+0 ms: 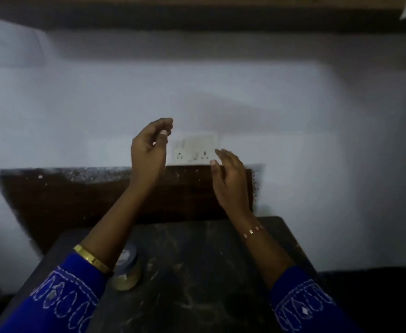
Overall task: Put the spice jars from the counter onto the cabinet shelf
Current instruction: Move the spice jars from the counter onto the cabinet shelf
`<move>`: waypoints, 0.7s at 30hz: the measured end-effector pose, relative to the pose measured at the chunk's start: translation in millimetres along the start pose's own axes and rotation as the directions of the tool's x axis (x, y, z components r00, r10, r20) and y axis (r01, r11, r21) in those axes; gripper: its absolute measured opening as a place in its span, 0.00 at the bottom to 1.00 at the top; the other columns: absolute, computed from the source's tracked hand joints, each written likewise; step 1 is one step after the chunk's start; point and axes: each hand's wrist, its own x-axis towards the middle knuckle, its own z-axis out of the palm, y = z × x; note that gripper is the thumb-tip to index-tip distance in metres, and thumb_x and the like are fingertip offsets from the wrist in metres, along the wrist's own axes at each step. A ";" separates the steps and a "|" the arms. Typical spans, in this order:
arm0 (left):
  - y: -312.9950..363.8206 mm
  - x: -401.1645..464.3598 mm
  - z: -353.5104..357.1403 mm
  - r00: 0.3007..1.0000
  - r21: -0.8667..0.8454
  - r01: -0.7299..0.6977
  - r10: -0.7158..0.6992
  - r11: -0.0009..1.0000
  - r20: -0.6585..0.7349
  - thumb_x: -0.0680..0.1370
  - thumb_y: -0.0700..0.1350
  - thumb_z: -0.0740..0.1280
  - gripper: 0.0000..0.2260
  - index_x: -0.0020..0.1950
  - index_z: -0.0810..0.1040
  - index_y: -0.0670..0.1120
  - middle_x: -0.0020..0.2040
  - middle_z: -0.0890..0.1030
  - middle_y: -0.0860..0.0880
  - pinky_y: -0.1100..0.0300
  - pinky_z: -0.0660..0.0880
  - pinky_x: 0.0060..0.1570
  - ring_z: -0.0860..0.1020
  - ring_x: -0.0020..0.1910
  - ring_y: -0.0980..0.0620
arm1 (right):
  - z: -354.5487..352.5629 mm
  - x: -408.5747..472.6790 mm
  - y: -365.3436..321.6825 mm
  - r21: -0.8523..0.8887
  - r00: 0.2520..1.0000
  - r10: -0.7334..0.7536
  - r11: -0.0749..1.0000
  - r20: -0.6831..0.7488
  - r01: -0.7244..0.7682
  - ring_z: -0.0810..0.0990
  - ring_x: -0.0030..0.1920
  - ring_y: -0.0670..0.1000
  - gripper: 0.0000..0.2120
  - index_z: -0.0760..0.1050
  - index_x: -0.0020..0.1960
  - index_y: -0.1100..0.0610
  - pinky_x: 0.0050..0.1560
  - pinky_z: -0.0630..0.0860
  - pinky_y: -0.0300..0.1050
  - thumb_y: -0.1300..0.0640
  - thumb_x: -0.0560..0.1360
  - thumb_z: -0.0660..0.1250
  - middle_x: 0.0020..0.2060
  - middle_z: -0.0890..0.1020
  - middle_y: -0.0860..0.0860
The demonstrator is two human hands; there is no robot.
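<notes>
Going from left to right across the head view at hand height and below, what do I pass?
Gold bangle → spice jar on the dark counter → left hand → wall socket plate → right hand → thin bracelet.

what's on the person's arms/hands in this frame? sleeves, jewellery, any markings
Both arms wear bright blue sleeves with white stitched looping embroidery near the cuffs: left sleeve, right sleeve. The left forearm carries a plain gold bangle; the right wrist a thin chain bracelet with small pale links. Left hand and right hand are bare, with no rings visible.
</notes>
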 end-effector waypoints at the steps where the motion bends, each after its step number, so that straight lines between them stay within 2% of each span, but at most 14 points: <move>1: -14.0 -9.0 -16.7 0.999 0.021 0.033 -0.033 0.999 -0.001 0.78 0.35 0.58 0.12 0.58 0.78 0.42 0.53 0.80 0.47 0.53 0.75 0.60 0.78 0.54 0.51 | 16.1 -14.4 -0.8 0.012 0.999 0.025 1.000 0.032 -0.025 0.66 0.70 0.52 0.21 0.71 0.67 0.60 0.68 0.57 0.34 0.51 0.78 0.57 0.67 0.73 0.56; 4: -56.8 -35.8 -64.5 0.995 0.115 0.095 -0.099 0.989 0.028 0.78 0.33 0.58 0.13 0.59 0.77 0.38 0.55 0.80 0.42 0.67 0.74 0.57 0.77 0.55 0.51 | 62.2 -57.0 -3.7 0.035 0.984 0.096 0.994 0.148 -0.103 0.66 0.71 0.52 0.18 0.71 0.67 0.60 0.68 0.58 0.35 0.54 0.79 0.59 0.67 0.72 0.56; 6: -84.1 -53.2 -94.3 0.988 0.184 0.139 -0.148 0.973 0.033 0.78 0.33 0.58 0.13 0.59 0.76 0.37 0.56 0.80 0.42 0.75 0.72 0.53 0.77 0.55 0.50 | 90.1 -83.7 -5.8 0.031 0.969 0.135 0.989 0.209 -0.144 0.68 0.69 0.53 0.19 0.72 0.67 0.60 0.69 0.63 0.41 0.53 0.79 0.59 0.66 0.73 0.56; 8: -108.1 -70.7 -121.4 0.978 0.209 0.191 -0.204 0.959 0.046 0.78 0.33 0.58 0.13 0.60 0.76 0.37 0.56 0.80 0.41 0.73 0.73 0.51 0.77 0.55 0.49 | 115.9 -108.3 -9.4 0.001 0.940 0.183 0.982 0.288 -0.191 0.69 0.68 0.51 0.19 0.71 0.67 0.58 0.67 0.67 0.44 0.52 0.79 0.59 0.66 0.72 0.55; 11: -138.2 -93.6 -151.8 0.943 0.242 0.312 -0.330 0.919 0.041 0.78 0.33 0.58 0.13 0.61 0.76 0.38 0.58 0.79 0.40 0.60 0.74 0.54 0.77 0.56 0.46 | 153.0 -137.1 -14.8 -0.094 0.871 0.241 0.970 0.429 -0.223 0.67 0.69 0.50 0.20 0.68 0.69 0.55 0.68 0.67 0.45 0.51 0.79 0.59 0.68 0.69 0.53; 12: -146.2 -100.3 -157.6 0.927 0.257 0.354 -0.374 0.899 0.031 0.78 0.34 0.59 0.13 0.61 0.76 0.38 0.58 0.79 0.40 0.59 0.73 0.55 0.77 0.57 0.46 | 162.6 -143.9 -15.5 -0.129 0.844 0.258 0.966 0.470 -0.223 0.66 0.70 0.51 0.21 0.67 0.70 0.55 0.69 0.66 0.46 0.51 0.79 0.59 0.69 0.67 0.53; 17: -182.7 -128.0 -180.5 0.823 0.302 0.547 -0.568 0.781 -0.022 0.78 0.35 0.59 0.14 0.63 0.74 0.38 0.62 0.77 0.41 0.63 0.69 0.56 0.75 0.62 0.46 | 198.6 -166.5 -18.0 -0.274 0.710 0.330 0.941 0.622 -0.198 0.62 0.73 0.53 0.24 0.62 0.73 0.55 0.71 0.62 0.46 0.57 0.78 0.62 0.73 0.60 0.54; 21: -201.7 -142.8 -191.0 0.714 0.273 0.673 -0.700 0.687 0.001 0.78 0.35 0.59 0.18 0.68 0.69 0.40 0.68 0.73 0.42 0.63 0.66 0.58 0.71 0.66 0.47 | 216.4 -183.5 -11.3 -0.362 0.599 0.404 0.911 0.691 -0.197 0.58 0.74 0.56 0.26 0.59 0.74 0.55 0.73 0.60 0.50 0.59 0.78 0.61 0.75 0.54 0.56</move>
